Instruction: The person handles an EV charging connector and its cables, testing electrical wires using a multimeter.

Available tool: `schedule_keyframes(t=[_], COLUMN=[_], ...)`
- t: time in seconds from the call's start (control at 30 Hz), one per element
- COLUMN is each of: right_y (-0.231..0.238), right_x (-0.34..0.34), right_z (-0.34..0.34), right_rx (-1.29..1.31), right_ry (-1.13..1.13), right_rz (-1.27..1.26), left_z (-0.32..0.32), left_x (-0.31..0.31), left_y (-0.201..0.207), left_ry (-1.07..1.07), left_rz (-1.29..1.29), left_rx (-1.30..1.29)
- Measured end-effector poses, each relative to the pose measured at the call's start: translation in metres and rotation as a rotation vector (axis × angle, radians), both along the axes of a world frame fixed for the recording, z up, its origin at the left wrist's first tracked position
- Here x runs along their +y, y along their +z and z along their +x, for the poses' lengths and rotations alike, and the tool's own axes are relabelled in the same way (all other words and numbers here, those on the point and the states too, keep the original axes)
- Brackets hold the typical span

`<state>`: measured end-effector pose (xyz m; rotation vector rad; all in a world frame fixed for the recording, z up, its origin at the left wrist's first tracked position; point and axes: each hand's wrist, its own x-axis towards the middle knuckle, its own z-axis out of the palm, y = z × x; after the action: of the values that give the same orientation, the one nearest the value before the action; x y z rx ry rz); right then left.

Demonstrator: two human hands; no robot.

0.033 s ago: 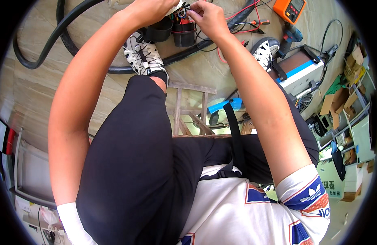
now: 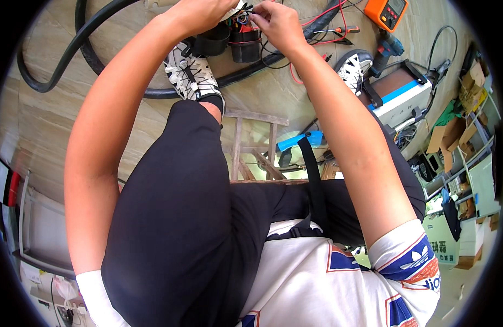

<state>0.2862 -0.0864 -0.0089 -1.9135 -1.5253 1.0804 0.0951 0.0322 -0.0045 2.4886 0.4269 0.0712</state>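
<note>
At the top edge, my left hand [image 2: 205, 12] is closed beside a bundle of thin coloured wires [image 2: 242, 20]. Its fingertips are partly cut off, so what it grips is unclear. Across from it, my right hand [image 2: 276, 23] is closed, with thumb and forefinger pinching the end of a thin dark wire [image 2: 250, 12]. The wires come out of a black cylindrical housing [image 2: 245, 48] that stands on the floor below both hands. A second black round cup-like part [image 2: 212, 41] sits just left of it, near my shoe.
A thick black cable [image 2: 243, 78] curves over the tiled floor. To the right lie a screwdriver [image 2: 344, 29], an orange meter [image 2: 386, 13] with red leads, a cordless drill [image 2: 389, 46] and a white-and-blue box [image 2: 402, 98]. A wooden frame [image 2: 238, 141] and a blue tool [image 2: 300, 140] are below.
</note>
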Motion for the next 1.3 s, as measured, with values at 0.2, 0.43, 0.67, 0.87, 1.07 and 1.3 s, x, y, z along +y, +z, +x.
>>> schedule_keyframes(t=[0.2, 0.43, 0.67, 0.87, 1.07, 1.3], right_y=[-0.007, -0.011, -0.012, -0.012, -0.017, -0.029], right_x=[0.004, 0.01, 0.013, 0.012, 0.001, -0.009], right_z=[0.009, 0.014, 0.02, 0.019, 0.012, 0.013], right_rx=[-0.045, -0.121, -0.233, -0.199, 0.498, 1.039], right_ry=[0.18, 0.35, 0.536, 0.473, -0.12, -0.555], right_rz=[0.076, 0.183, 0.292, 0.239, -0.482, -0.734], left_z=[0.0, 0.0, 0.0, -0.001, 0.0, 0.0], left_x=[-0.001, 0.0, 0.0, 0.0, -0.001, 0.0], left_y=[0.0, 0.002, 0.004, 0.003, 0.002, 0.002], left_ry=[-0.001, 0.002, -0.002, 0.012, 0.025, 0.024], left_rz=[-0.007, -0.009, -0.018, -0.032, -0.028, -0.037], left_rx=[0.028, 0.012, 0.018, -0.002, 0.022, -0.001])
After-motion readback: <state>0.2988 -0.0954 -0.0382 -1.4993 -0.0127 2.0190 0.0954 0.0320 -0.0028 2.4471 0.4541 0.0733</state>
